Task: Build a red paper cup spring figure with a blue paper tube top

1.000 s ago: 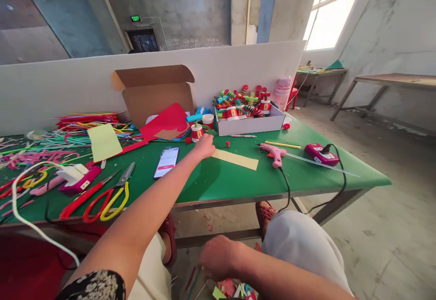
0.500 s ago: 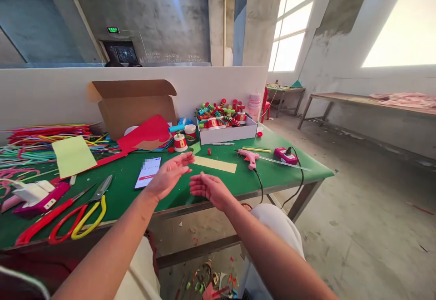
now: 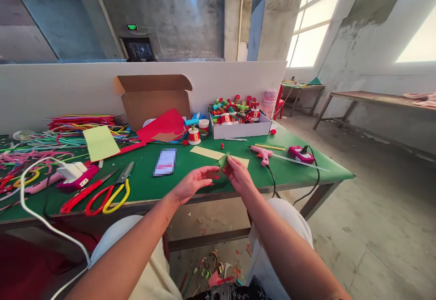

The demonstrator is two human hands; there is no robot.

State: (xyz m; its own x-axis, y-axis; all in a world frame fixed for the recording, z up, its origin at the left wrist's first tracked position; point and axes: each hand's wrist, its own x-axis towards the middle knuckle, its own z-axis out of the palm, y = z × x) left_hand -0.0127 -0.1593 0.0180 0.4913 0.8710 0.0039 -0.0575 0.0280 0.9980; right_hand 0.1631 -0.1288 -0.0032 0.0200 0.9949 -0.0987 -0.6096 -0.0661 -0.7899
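Between thumb and fingers, my right hand (image 3: 239, 174) pinches a small piece of green paper (image 3: 223, 160) above the table's front part. My left hand (image 3: 195, 183) is open, its fingers stretched toward that paper's left edge; whether they touch it I cannot tell. Behind the hands a pale yellow paper strip (image 3: 206, 153) lies flat, partly covered by the green piece and the right hand. A small red piece (image 3: 222, 146) sits just beyond the strip. To the left of my left hand lies a phone (image 3: 165, 162).
A pink glue gun (image 3: 263, 154) with its cord lies right, beside a purple power socket (image 3: 301, 154). Scissors (image 3: 117, 186) and red-handled pliers (image 3: 85, 195) lie left. Behind stand paper cups (image 3: 194, 135), a white box (image 3: 241, 130) of cup figures, and a cardboard box (image 3: 156, 105).
My right hand has risen to the right and now holds the green paper, which lay by the cups before. My left hand has moved right beside it. The view has turned left.
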